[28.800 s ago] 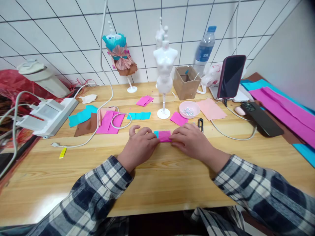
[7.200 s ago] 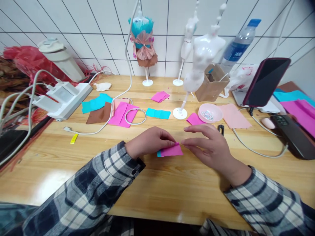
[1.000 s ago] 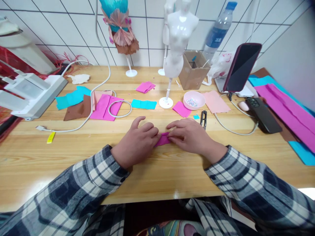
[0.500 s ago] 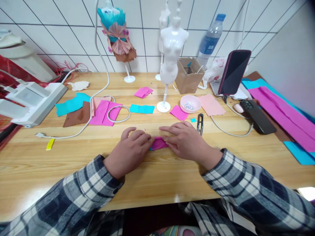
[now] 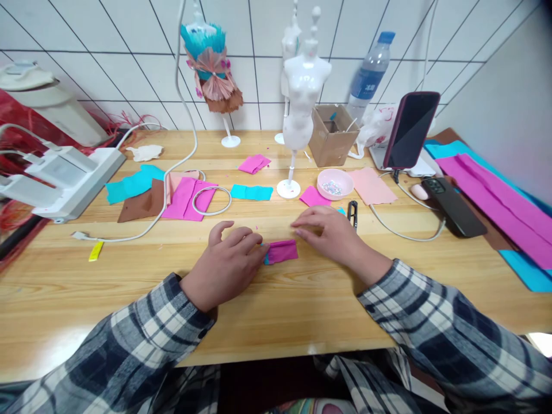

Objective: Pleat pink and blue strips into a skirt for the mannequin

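A small folded piece of magenta crepe paper point(image 5: 283, 252) with a turquoise part at its left end lies on the wooden table. My left hand point(image 5: 230, 259) rests palm down, its fingertips closed on that left end; the thumb is hidden. Above and right of the piece hovers my right hand point(image 5: 330, 238), fingers bent and apart, holding nothing I can see. Just behind its wrist lie small black thread snips point(image 5: 352, 214), partly covered. Beyond the hands are a turquoise paper strip point(image 5: 252, 192) and a magenta square point(image 5: 314, 196).
A white mannequin point(image 5: 299, 109) stands behind my hands, near a pink bowl point(image 5: 335, 184) of beads and a cardboard box point(image 5: 332, 135). A dressed mannequin point(image 5: 215, 75) is at the back. Cables point(image 5: 142, 236) cross the left side; phones point(image 5: 455, 207) and paper sheets lie right.
My right hand has lifted off the crepe paper and moved slightly right, uncovering its right end. My left hand stays on the left end. The view has shifted a little.
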`<move>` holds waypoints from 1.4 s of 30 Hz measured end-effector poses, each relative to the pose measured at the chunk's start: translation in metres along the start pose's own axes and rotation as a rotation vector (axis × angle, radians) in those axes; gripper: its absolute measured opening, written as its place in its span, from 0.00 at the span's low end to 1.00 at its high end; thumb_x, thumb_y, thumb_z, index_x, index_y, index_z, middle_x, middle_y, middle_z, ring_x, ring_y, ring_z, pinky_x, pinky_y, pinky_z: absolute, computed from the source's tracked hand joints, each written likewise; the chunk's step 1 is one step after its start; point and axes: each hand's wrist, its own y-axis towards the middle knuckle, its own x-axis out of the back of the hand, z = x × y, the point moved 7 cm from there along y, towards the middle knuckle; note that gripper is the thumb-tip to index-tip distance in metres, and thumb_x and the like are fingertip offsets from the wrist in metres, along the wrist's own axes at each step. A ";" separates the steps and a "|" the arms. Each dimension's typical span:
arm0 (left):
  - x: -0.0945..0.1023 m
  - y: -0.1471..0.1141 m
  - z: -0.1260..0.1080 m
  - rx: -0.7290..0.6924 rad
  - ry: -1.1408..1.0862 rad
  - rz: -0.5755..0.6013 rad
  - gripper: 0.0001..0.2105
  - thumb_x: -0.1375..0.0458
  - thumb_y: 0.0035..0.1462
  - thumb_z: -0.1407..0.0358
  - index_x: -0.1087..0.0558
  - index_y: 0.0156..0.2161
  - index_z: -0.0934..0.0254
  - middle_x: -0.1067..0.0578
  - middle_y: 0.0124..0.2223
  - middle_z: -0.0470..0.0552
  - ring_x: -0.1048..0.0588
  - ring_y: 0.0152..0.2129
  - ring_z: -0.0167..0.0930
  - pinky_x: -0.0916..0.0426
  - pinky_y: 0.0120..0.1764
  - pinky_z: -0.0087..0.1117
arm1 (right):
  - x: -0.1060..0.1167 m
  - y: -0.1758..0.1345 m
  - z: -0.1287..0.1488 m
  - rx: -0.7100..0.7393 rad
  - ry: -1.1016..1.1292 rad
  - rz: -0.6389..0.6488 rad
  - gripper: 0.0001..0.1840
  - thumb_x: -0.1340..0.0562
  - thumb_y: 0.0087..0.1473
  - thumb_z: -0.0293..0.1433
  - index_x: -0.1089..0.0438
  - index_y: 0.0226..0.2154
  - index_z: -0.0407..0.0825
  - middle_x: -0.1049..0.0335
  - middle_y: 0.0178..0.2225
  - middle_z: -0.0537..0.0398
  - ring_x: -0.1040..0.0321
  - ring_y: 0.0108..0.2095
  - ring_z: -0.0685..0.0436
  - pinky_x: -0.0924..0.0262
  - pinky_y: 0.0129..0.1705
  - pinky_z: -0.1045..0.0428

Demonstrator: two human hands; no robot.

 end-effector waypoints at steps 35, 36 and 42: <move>-0.003 0.036 0.047 0.254 -0.439 -0.026 0.07 0.39 0.59 0.61 0.20 0.33 0.55 0.22 0.34 0.46 0.27 0.36 0.32 0.44 0.47 0.44 | 0.009 -0.003 0.033 0.118 -0.004 -0.062 0.16 0.35 0.55 0.38 0.27 0.46 0.51 0.24 0.46 0.51 0.29 0.43 0.43 0.36 0.46 0.47; 0.000 0.036 0.045 0.239 -0.418 -0.041 0.07 0.40 0.59 0.61 0.20 0.33 0.55 0.22 0.34 0.45 0.27 0.37 0.32 0.45 0.48 0.44 | 0.009 -0.004 0.033 0.138 -0.032 -0.070 0.15 0.34 0.55 0.38 0.26 0.45 0.52 0.25 0.47 0.50 0.30 0.45 0.41 0.37 0.47 0.46; 0.009 0.035 0.036 0.205 -0.338 -0.116 0.07 0.40 0.60 0.62 0.20 0.33 0.54 0.21 0.33 0.44 0.28 0.37 0.33 0.49 0.51 0.49 | 0.009 -0.004 0.030 0.131 -0.170 -0.086 0.07 0.36 0.58 0.37 0.23 0.38 0.55 0.24 0.46 0.54 0.31 0.43 0.41 0.40 0.46 0.44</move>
